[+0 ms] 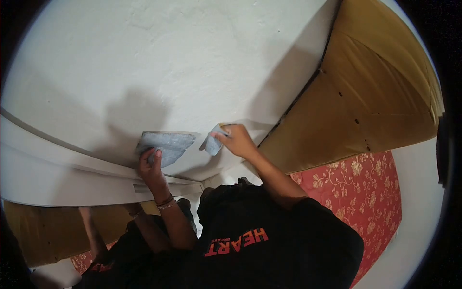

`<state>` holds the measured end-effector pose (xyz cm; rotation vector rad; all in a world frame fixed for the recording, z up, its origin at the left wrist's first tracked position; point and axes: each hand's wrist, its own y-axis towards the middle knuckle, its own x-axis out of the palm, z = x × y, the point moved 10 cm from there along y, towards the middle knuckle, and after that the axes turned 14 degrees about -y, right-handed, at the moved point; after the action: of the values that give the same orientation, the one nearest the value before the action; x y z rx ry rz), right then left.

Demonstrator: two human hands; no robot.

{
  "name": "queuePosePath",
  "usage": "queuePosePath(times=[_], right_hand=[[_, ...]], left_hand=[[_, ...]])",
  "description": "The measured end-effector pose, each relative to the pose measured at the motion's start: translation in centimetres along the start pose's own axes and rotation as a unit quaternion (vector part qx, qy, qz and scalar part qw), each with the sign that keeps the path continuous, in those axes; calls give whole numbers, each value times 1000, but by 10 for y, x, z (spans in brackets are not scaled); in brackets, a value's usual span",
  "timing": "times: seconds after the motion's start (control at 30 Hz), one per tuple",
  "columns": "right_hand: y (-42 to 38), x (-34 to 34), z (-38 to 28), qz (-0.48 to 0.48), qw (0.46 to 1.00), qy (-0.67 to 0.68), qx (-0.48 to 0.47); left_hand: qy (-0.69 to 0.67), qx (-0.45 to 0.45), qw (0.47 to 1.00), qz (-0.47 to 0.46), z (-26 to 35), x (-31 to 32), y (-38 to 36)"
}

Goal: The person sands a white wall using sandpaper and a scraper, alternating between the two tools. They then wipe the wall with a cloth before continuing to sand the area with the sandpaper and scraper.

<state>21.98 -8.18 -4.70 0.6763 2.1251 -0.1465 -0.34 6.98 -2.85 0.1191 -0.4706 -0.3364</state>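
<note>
My left hand (152, 170) is closed on the lower edge of a flat, grey-white plate (166, 144) that looks smeared with a pale coating; its thumb points up across the front. A bracelet and a dark band circle that wrist. To the right, my right hand (235, 140) grips a smaller flat grey blade (213, 143), which resembles a scraper and has a yellowish part by the fingers. The blade is tilted, close to the white wall (202, 72); whether it touches cannot be made out. A small gap separates plate and blade.
A tan padded panel (370, 86) with dark holes meets the wall at right. Below it is a red floral fabric surface (356, 188). A white ledge-like frame (72, 173) runs along the left, above a mirror (43, 236) reflecting my arms and black shirt.
</note>
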Motion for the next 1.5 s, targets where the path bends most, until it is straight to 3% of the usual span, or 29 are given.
queuePosePath(times=[0.07, 0.1, 0.13, 0.2, 0.27, 0.33, 0.37, 0.43, 0.47, 0.53, 0.57, 0.63, 0.73, 0.8, 0.83, 0.9, 0.97, 1.0, 1.07, 1.17, 1.23, 1.3, 1.33, 1.4, 1.47, 1.5], right_hand=[[-2, -82, -37, 186, 975, 104, -60], [-2, -111, -45, 172, 973, 153, 4], [0, -130, -54, 172, 973, 151, 7], [2, -152, -58, 197, 942, 271, 20], [2, -122, -41, 205, 942, 267, 8], [1, -62, -40, 154, 980, 80, -100], [-1, -52, -34, 153, 980, 78, -99], [0, -15, -22, 2, 999, -41, -6], [2, -21, -21, 3, 999, -39, -8], [0, -101, -47, 143, 984, 102, 11], [2, -121, -58, 142, 985, 101, 12], [4, -151, -62, 178, 939, 292, 33], [5, -102, -55, 124, 971, 204, 18], [3, -35, -34, 118, 989, 37, -76], [2, -36, -35, 118, 989, 37, -78], [2, -25, -27, 25, 999, -28, -16], [2, -84, -42, 130, 991, 38, -19], [4, -108, -54, 129, 991, 37, -16], [5, -152, -56, 176, 952, 248, 37], [4, -133, -49, 158, 958, 237, 25], [4, -65, -28, 82, 993, 79, -39], [-7, 9, 18, -45, 997, -58, 24], [-20, 25, 27, -43, 997, -56, 22], [-37, 16, 57, 69, 977, 183, 83], [-50, 1, 61, 56, 957, 266, 101], [-58, -9, 60, 42, 932, 340, 114]], left_hand=[[-1, 16, 1000, -5, 0, -1, 2], [0, 11, 1000, -6, -1, -1, 0], [-9, 2, 1000, 0, -2, -1, 0], [-19, -4, 1000, 8, -4, -3, 0], [1, 19, 1000, 4, -1, -3, 1], [4, 21, 1000, 6, 2, -2, 2], [10, 19, 1000, 6, 2, -2, 0], [3, 16, 1000, 2, 0, -2, -2], [-4, 18, 1000, -4, 1, 0, 0], [2, 15, 1000, -3, 4, 1, 0], [2, 14, 1000, -1, 4, 2, -1], [12, 9, 1000, -4, -2, -1, 0], [21, 12, 1000, -9, 2, 1, 0], [18, 16, 1000, -10, 1, 2, 0], [18, 17, 1000, -11, 0, 1, 1], [21, 18, 1000, -11, 1, 1, 1], [40, 16, 999, 0, 3, 2, -2], [40, 12, 999, -1, 1, 1, -2], [-8, 11, 1000, -13, -2, 2, -1], [57, 23, 998, -12, 3, 3, -1], [39, 32, 999, -17, 4, 4, 1], [24, 38, 999, -21, 6, 4, -4], [102, 35, 993, -57, 11, 14, -6], [178, 46, 979, -93, 16, 30, -5], [206, -27, 956, -205, -9, 52, -19], [209, -30, 954, -212, -13, 57, -22]])
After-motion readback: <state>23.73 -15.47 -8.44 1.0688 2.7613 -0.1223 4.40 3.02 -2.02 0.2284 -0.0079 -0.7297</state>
